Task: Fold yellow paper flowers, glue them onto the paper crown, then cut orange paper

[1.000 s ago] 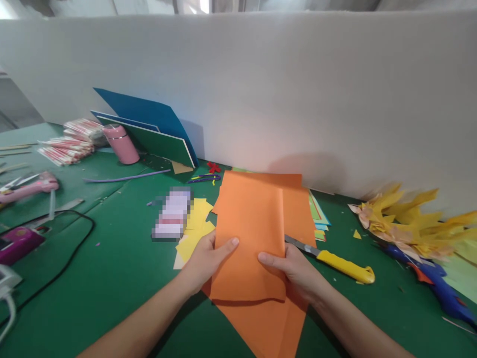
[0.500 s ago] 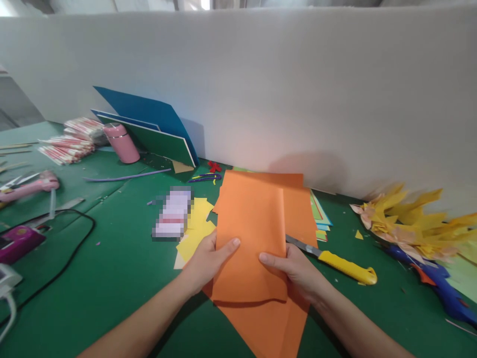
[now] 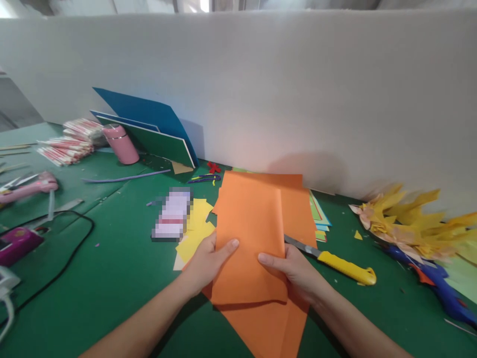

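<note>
An orange sheet of paper [image 3: 249, 214], which looks folded, is held between my two hands above the table. My left hand [image 3: 212, 261] grips its left edge, thumb on top and the other fingers hidden beneath. On the right edge my right hand [image 3: 292, 268] pinches it the same way. More orange paper [image 3: 270, 333] lies underneath, its corner pointing toward me. Just right of my right hand rests a knife with a yellow handle [image 3: 346, 268], its blade tip hidden behind the hand. Yellow paper scraps [image 3: 199, 238] lie beside my left hand.
A blurred phone [image 3: 173, 215] lies left of the paper. Farther left are a pink bottle [image 3: 121, 144], a pink glue gun [image 3: 30, 189] and a black cable [image 3: 74, 253]. Blue and green boards [image 3: 149, 139] lean at the back. Yellow paper petals [image 3: 413, 214] and a blue tool [image 3: 447, 288] sit right.
Almost nothing differs. The view has shifted very slightly, and both hands keep the same hold on the orange paper.
</note>
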A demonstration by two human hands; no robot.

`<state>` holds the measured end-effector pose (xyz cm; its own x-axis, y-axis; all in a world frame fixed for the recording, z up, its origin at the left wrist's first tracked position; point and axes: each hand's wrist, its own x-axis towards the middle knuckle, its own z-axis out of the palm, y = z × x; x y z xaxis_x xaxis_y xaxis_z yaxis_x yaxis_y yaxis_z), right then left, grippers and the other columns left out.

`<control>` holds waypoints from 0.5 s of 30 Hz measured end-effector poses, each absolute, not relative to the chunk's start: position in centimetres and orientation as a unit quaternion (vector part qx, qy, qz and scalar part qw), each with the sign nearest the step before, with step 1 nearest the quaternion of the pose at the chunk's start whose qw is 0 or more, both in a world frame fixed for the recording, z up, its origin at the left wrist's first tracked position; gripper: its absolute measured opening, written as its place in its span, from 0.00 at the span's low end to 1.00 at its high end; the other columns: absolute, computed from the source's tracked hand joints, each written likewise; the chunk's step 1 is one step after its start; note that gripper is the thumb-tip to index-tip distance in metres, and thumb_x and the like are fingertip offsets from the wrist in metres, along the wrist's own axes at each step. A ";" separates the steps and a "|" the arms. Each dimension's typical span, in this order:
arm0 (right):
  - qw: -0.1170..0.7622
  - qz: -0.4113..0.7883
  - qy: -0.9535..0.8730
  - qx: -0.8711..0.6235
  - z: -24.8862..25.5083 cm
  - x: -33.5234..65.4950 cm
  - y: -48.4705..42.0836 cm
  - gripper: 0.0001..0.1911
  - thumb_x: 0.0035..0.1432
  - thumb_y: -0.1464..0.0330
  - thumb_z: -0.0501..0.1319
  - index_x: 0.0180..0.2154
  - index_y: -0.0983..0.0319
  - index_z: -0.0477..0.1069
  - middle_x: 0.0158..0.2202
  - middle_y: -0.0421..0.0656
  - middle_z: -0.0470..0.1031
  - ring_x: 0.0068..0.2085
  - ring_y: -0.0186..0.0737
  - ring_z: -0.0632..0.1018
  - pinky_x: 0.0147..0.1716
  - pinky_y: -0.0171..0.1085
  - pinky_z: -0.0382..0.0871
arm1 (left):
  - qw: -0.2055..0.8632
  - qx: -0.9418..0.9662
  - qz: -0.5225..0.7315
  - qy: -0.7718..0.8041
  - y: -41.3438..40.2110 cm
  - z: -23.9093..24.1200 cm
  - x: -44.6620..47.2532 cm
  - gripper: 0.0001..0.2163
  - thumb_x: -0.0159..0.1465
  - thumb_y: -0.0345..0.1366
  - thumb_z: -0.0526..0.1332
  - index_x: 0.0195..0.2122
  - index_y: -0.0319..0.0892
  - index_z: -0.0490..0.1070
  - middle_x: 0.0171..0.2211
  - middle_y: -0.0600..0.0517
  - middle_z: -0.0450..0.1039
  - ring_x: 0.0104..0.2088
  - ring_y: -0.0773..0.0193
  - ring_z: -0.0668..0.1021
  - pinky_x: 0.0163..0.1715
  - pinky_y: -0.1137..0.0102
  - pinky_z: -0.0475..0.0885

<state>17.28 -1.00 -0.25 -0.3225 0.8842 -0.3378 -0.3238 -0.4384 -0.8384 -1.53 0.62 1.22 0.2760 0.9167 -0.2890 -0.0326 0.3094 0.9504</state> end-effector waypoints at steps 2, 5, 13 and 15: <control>0.408 0.741 -0.338 -0.413 -0.2 17.3 -1.0 0.25 0.41 0.63 0.72 0.43 0.64 0.75 0.43 0.50 0.79 0.43 0.51 0.79 0.46 0.47 0.72 | 0.646 0.466 0.364 0.483 0.7 1.1 -1.6 0.19 0.58 0.45 0.62 0.49 0.43 0.69 0.47 0.46 0.76 0.43 0.54 0.79 0.41 0.62 0.74; 0.412 0.739 -0.334 -0.415 -0.2 17.2 -1.0 0.24 0.40 0.63 0.72 0.42 0.64 0.75 0.42 0.50 0.79 0.42 0.51 0.79 0.46 0.48 0.71 | 0.633 0.477 0.365 0.488 0.7 1.1 -1.6 0.17 0.59 0.44 0.61 0.47 0.43 0.70 0.48 0.46 0.76 0.43 0.54 0.79 0.42 0.62 0.74; 0.419 0.731 -0.324 -0.430 -0.1 17.1 -1.0 0.26 0.38 0.63 0.73 0.42 0.64 0.75 0.40 0.50 0.80 0.41 0.52 0.80 0.45 0.49 0.72 | 0.641 0.473 0.361 0.484 0.7 1.2 -1.6 0.20 0.58 0.46 0.61 0.50 0.43 0.69 0.49 0.45 0.76 0.45 0.53 0.78 0.42 0.60 0.74; 0.421 0.728 -0.325 -0.434 0.0 17.0 -1.0 0.26 0.38 0.63 0.73 0.42 0.64 0.75 0.40 0.50 0.80 0.41 0.52 0.80 0.46 0.50 0.72 | 0.643 0.468 0.364 0.485 0.7 1.3 -1.5 0.20 0.58 0.46 0.61 0.49 0.43 0.69 0.49 0.45 0.76 0.44 0.53 0.79 0.43 0.60 0.74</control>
